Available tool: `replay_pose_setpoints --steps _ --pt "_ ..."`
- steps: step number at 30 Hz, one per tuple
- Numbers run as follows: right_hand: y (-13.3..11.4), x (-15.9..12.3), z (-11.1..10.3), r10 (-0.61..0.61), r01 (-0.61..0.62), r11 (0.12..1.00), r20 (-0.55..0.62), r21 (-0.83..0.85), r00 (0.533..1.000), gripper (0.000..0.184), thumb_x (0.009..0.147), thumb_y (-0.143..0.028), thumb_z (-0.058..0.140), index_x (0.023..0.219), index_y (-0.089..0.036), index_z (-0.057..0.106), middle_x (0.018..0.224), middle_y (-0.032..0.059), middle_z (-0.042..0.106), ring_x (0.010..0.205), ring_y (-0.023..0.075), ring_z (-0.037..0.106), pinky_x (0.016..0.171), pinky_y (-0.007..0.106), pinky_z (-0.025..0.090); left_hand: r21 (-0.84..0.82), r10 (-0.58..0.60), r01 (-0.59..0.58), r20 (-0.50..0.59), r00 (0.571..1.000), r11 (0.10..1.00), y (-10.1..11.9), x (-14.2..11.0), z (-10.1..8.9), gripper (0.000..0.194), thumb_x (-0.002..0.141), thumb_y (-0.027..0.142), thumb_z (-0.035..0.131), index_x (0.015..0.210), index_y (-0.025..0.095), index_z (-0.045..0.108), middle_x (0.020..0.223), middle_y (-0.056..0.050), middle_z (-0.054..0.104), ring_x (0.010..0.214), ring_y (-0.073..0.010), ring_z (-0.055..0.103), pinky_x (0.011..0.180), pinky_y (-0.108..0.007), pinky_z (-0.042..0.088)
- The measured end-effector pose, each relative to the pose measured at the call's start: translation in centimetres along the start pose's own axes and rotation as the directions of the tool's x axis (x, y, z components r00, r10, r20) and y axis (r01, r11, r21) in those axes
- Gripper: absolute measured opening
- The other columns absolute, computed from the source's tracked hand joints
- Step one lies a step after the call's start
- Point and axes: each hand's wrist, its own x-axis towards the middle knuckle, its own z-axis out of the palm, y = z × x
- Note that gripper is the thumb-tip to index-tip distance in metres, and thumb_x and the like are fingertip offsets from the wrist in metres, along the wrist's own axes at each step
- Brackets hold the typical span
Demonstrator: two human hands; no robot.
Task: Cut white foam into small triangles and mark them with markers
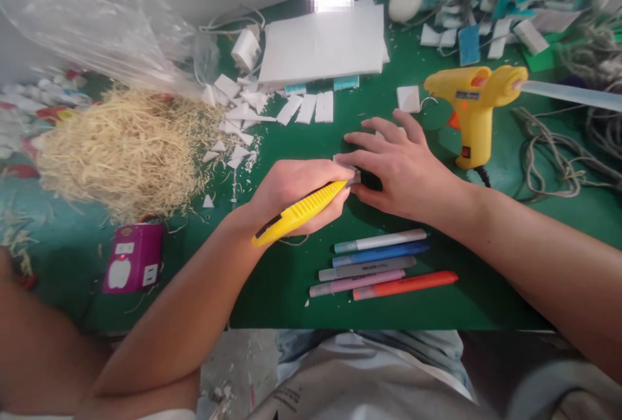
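With our left hand (pixel 291 183) clamped on the yellow knife (pixel 311 207) over the green table (pixel 282 303) and our right hand (pixel 403 164), fingers apart, beside its blade (pixel 354 178), we should draw slowly, thumb clear.

My left hand (pixel 286 181) is gripping a ribbed yellow plastic cutter (pixel 302 212), my right hand (pixel 404 170) is spreading beside its grey blade (pixel 356 177), five slim multicoloured markers (pixel 368 268) are lying nearby

Cutter (pixel 306 209), glue gun (pixel 475 99) and scattered offcuts (pixel 238 155) show a craft workshop.
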Motion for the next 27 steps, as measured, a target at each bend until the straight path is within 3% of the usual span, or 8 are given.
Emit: replay_pose_setpoints --steps 9,15,27 --pt "0.12 0.26 -0.43 -0.022 0.022 1.0 0.062 0.008 0.998 0.036 0.093 -0.032 0.068 0.127 -0.024 0.078 0.14 0.0108 0.073 0.145 0.0414 0.055 0.128 0.074 0.027 0.019 -0.105 0.108 -0.114 0.988 0.994 0.7 -0.55 -0.07 0.016 0.097 0.021 0.063 0.106 0.028 0.074 0.099 0.002 0.086 0.083 -0.0176 0.083 0.079 -0.026 0.07" --pt "0.27 0.33 -0.58 0.005 -0.006 1.0 0.056 0.019 0.998 0.03 0.096 -0.034 0.066 0.123 -0.033 0.079 0.141 0.0057 0.074 0.143 0.0408 0.057 0.13 0.071 0.03 -0.042 -0.171 0.168 -0.079 0.982 0.985 0.84 -0.69 0.17 0.019 0.099 0.024 0.064 0.11 0.035 0.075 0.105 0.003 0.085 0.086 -0.0199 0.084 0.082 -0.033 0.073" --pt "0.2 0.67 -0.87 0.035 -0.039 0.999 0.105 0.037 0.994 0.035 0.093 -0.034 0.066 0.125 -0.029 0.08 0.142 0.0078 0.073 0.147 0.0394 0.055 0.13 0.069 0.029 -0.062 -0.128 0.126 -0.026 0.991 0.99 0.12 -0.7 0.68 0.02 0.101 0.03 0.064 0.117 0.035 0.076 0.107 0.004 0.085 0.088 -0.0206 0.084 0.081 -0.031 0.073"
